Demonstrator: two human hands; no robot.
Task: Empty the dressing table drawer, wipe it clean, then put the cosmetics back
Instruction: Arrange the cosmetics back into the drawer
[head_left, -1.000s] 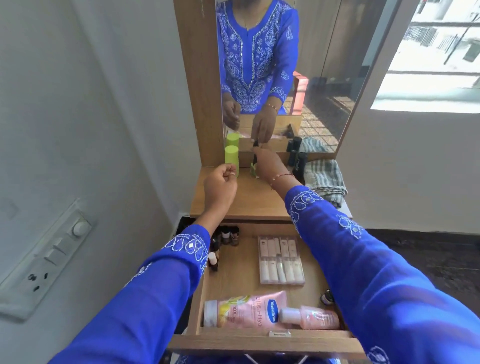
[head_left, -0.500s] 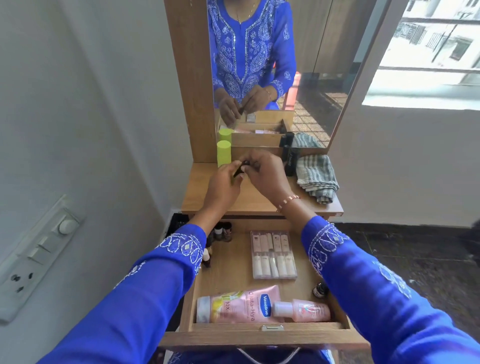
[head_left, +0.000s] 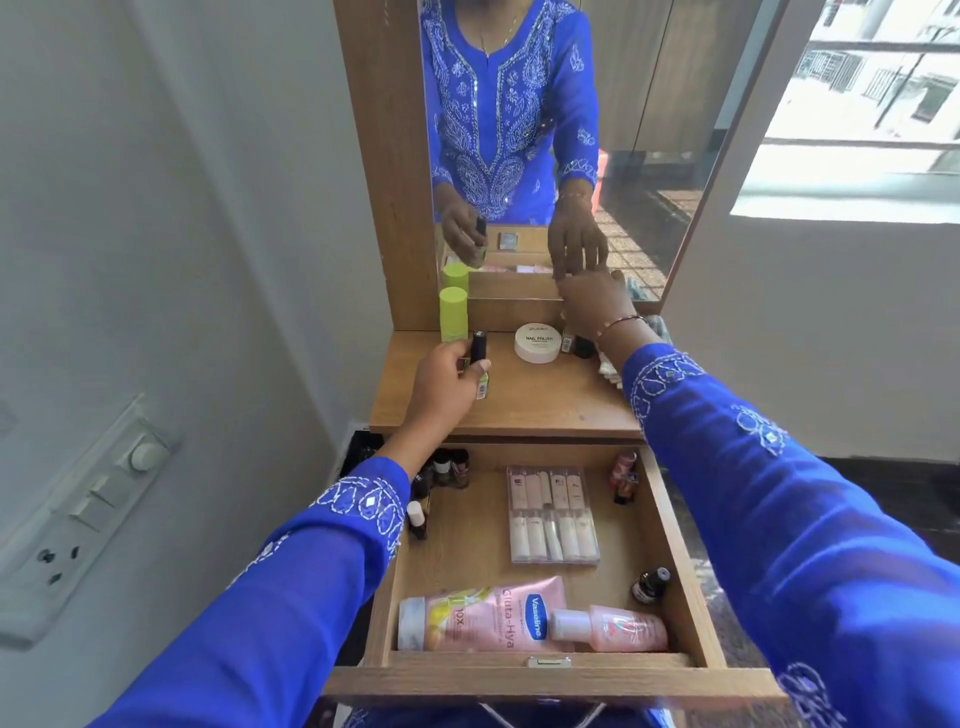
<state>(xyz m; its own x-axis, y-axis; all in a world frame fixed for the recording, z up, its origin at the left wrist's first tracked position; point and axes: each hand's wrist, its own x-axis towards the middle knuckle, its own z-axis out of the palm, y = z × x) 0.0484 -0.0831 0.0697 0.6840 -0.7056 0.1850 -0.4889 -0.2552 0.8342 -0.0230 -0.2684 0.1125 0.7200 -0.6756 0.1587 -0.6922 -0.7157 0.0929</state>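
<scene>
The wooden drawer (head_left: 675, 540) stands pulled out below the dressing table top (head_left: 545, 405). Inside lie a pink Vaseline tube (head_left: 483, 616), a small pink bottle (head_left: 610, 627), a clear case of white tubes (head_left: 553, 514), a dark dropper bottle (head_left: 650, 584) and small bottles (head_left: 449, 467) at the back left. My left hand (head_left: 447, 384) grips a small green bottle with a black cap (head_left: 479, 358) over the table top. My right hand (head_left: 592, 301) reaches toward the mirror base with fingers down among small dark items (head_left: 576, 344); whether it holds anything is hidden.
A lime-green cylinder (head_left: 453, 314) and a white nail polish remover tub (head_left: 538, 343) stand on the top by the mirror (head_left: 649, 156). A striped cloth (head_left: 610, 371) lies partly hidden behind my right wrist. A switch panel (head_left: 78, 514) is on the left wall.
My hands have parted: the left now holds the small green bottle alone, and the right has moved back right toward the mirror base. The white tub has come into sight.
</scene>
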